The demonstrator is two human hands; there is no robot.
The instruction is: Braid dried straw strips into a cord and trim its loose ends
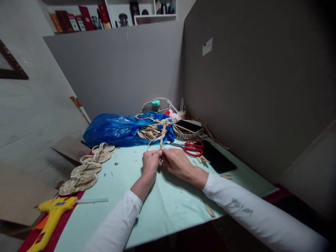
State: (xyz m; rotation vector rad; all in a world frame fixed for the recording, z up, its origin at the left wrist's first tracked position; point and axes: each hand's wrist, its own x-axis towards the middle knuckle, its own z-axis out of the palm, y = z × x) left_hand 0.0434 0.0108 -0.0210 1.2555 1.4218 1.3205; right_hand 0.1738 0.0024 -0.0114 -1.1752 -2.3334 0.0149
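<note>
Both hands meet at the near end of a straw braid, which runs away from me toward an opened blue plastic bag. My left hand pinches the braid's end from the left. Close against it, my right hand has its fingers curled on the same end; the exact strands between the fingertips are hidden. Loose dry straw spills from the bag's mouth. Just beyond my right hand lie scissors with red handles, their blades pointing left.
A yellow glue gun lies at the left edge, near several woven straw pieces. On the right are a black flat tablet-like slab and a round basket with a dark phone-like thing on it. A grey partition stands behind.
</note>
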